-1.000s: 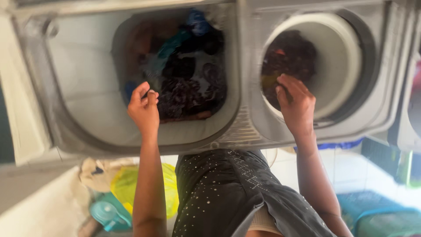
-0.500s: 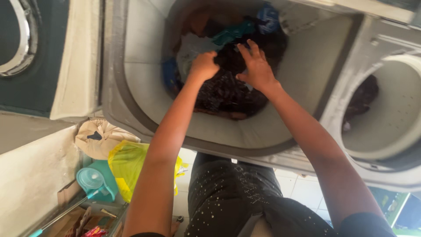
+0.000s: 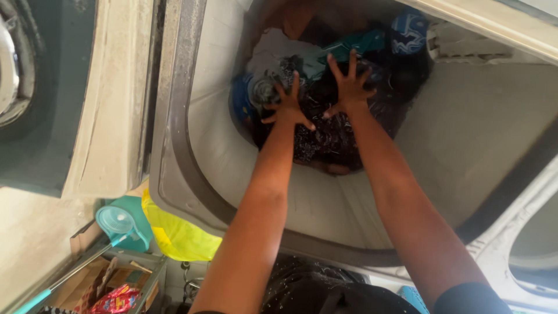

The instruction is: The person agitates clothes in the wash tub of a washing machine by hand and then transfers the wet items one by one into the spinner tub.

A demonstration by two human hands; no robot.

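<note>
Both hands are pressing, fingers spread, the left hand and right hand flat on the dark wet laundry lying deep in the wash tub; fingers could be snagging in tangled cloth, or water slopping over the near rim.

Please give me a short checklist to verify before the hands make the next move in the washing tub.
1. Both hands over the laundry: left hand and right hand spread on the dark clothes: ok.
2. Hands empty, fingers open: ok.
3. Clothes inside the tub, none over the rim: ok.
4. Water level in the tub: cannot tell.
5. Tub moving or stopped: cannot tell.
</note>
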